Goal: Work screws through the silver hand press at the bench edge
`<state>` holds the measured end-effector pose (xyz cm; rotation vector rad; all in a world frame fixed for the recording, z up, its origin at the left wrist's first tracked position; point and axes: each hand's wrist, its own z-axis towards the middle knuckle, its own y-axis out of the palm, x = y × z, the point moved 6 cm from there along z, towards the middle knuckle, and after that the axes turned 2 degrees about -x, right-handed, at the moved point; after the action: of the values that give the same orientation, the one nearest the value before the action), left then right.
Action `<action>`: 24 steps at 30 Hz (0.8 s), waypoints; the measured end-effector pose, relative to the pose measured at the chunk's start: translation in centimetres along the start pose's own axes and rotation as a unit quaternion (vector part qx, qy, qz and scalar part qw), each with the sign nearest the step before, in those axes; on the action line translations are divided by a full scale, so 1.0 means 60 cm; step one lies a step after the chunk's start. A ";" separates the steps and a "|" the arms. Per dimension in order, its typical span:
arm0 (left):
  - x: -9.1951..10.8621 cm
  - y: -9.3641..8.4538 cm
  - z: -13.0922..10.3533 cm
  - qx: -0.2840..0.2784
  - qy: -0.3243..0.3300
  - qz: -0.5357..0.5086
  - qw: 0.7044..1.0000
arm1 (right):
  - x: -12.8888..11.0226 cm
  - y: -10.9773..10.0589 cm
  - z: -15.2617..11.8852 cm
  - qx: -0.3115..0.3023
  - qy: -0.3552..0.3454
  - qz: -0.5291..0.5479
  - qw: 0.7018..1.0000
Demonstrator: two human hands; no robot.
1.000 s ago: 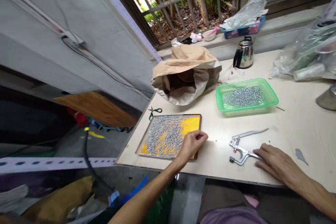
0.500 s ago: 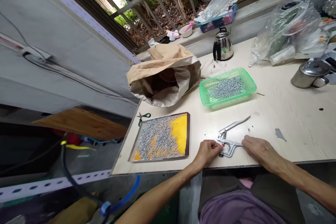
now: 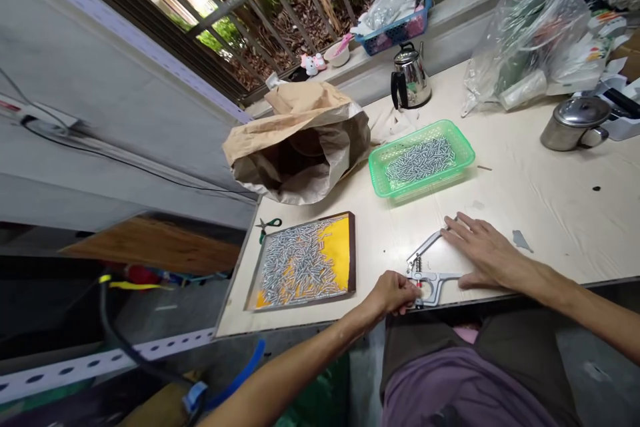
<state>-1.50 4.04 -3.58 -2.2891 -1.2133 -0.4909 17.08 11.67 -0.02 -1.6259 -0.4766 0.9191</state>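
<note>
A silver hand-press plier with a spring and a small red part at its jaw lies near the table's front edge. My left hand is closed in a pinch at the jaw; whatever sits between the fingertips is hidden. My right hand is open, fingers spread over the end of the upper handle, thumb beside the lower one. Left of the plier, a shallow tray with a yellow bottom holds many small silver metal pins. Similar pins fill a green plastic basket behind.
An open brown paper bag stands behind the tray, with green-handled scissors at the left edge. Farther back are a steel kettle, a clear plastic bag of items and a lidded metal cup. A wall rises at left.
My right hand has left the lower handle's end, opened and moved up onto the upper handle. My left hand stays pinched at the jaw. The view has shifted slightly.
</note>
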 end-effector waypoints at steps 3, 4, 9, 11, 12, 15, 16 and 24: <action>0.000 0.001 -0.003 0.010 0.004 -0.008 1.000 | 0.010 0.001 0.013 -0.036 -0.006 0.000 0.999; -0.001 0.002 -0.002 0.011 0.004 -0.008 1.000 | 0.009 -0.001 0.016 -0.039 -0.007 0.000 0.999; -0.007 0.003 0.004 0.005 0.018 -0.010 1.000 | -0.007 -0.021 0.021 -0.016 -0.012 -0.012 1.000; -0.011 0.004 -0.001 0.004 0.013 0.012 1.000 | -0.014 -0.025 0.019 -0.020 -0.013 -0.019 1.000; -0.011 0.003 -0.006 0.014 0.014 0.040 0.999 | -0.017 -0.026 0.017 -0.022 -0.014 -0.022 0.999; 0.015 -0.008 -0.026 0.133 0.090 0.187 0.969 | -0.026 -0.027 0.012 -0.016 -0.020 -0.026 0.999; 0.034 -0.008 -0.034 0.184 0.143 0.241 0.942 | -0.028 -0.027 0.010 -0.014 -0.019 -0.027 0.999; 0.141 0.054 -0.003 0.173 0.428 0.399 0.792 | -0.025 -0.019 -0.013 0.015 -0.006 -0.010 1.000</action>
<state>5.76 7.94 0.15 -1.6729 0.1350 -0.7545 16.95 10.39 1.56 -1.5866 -0.4845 0.9183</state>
